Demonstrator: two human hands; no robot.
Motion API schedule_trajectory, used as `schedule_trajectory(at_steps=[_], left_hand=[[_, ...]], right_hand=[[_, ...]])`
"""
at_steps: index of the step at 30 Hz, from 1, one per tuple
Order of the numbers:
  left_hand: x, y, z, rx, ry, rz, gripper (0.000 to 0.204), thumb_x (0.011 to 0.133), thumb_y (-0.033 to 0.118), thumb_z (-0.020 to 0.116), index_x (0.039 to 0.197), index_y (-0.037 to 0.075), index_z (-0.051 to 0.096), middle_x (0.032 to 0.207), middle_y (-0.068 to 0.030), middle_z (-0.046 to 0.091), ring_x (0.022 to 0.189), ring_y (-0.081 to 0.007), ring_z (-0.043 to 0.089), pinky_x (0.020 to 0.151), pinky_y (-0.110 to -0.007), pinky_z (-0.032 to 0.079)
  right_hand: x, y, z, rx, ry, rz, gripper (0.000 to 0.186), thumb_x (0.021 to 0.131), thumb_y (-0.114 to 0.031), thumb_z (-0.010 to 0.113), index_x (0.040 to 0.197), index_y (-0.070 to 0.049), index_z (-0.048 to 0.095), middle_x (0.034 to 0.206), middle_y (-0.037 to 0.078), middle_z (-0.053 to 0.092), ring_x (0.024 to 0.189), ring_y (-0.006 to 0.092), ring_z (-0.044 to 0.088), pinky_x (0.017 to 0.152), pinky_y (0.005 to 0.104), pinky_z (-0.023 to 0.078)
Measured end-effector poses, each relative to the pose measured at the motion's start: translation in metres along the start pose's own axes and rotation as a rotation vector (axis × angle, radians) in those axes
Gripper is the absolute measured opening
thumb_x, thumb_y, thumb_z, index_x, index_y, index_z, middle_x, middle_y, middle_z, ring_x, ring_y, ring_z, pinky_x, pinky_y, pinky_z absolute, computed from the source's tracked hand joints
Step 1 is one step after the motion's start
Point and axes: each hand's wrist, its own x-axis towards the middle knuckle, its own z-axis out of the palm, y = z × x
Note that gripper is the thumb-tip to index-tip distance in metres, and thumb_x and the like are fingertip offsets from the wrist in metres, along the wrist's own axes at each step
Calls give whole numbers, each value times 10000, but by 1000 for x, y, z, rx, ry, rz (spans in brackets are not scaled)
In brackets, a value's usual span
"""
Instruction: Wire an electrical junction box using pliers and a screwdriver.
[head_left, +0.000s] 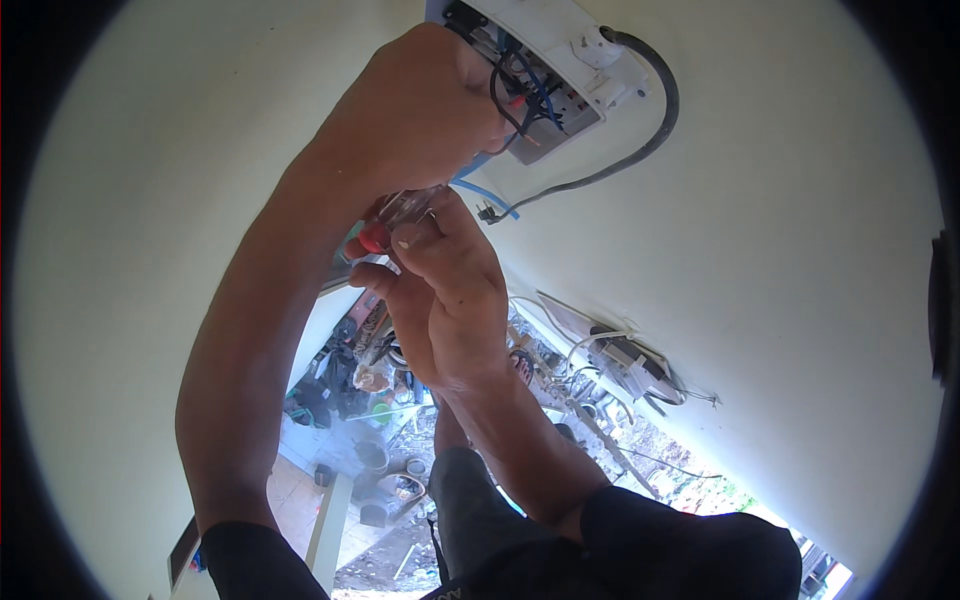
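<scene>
High on the wall is a white electrical box [545, 30], its open side showing a tangle of dark and blue wires [535, 90]. My left hand [430, 110] reaches across to it, fingers curled in at the wires; the back of the hand hides most of what they grip. Just below, my right hand [450, 270] is closed on a screwdriver [408, 207] with a clear handle and a red end. Its shaft is hidden behind my left wrist. A light blue cable [485, 193] hangs under the box, beside my hands.
From the box a thick black cable [665, 110] loops down to a dark plug [488, 213] against the pale wall [780, 250]. Lower on the wall sits a grey fitting with cords [630, 360]. Below lie buckets [372, 455], bags and clutter on the ground.
</scene>
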Motion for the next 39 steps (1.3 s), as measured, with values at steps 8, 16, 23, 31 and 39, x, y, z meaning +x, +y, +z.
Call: schedule_trajectory(at_steps=[8,16,23,31,39], left_hand=[[-7,14,-5,2,2,112,229,826,160,727,953,-30,730,738,-101,702,618,-129,629,620,-289,495],[-6,2,3,-134,33,-11,245,832,220,731,926,-7,736,758,-103,718,650,-131,643,623,-282,493],[-10,3,6,-32,16,78,248,843,200,721,938,-29,727,779,-105,718,680,-125,648,635,-259,481],[-8,5,1,-262,55,-33,252,792,185,748,945,-15,734,765,-104,711,677,-142,645,668,-279,489],[-13,15,3,18,26,81,293,862,261,711,940,-21,726,756,-79,692,692,-130,642,656,-269,483]], right_hand=[[5,9,-7,-233,30,-138,245,935,-78,645,1132,3,525,899,99,636,744,161,638,686,261,529],[0,1,6,34,-33,-24,249,924,-39,634,1131,17,509,995,146,642,770,180,668,664,270,577],[5,12,-6,-202,6,-125,326,890,-43,685,1142,26,489,997,158,642,732,172,672,586,251,547],[-1,-1,2,-13,-18,19,340,921,-108,657,1177,37,487,914,93,620,694,127,612,568,245,498],[3,7,-10,-283,-34,-63,323,898,-72,647,1135,50,464,857,84,598,680,104,596,540,223,492]])
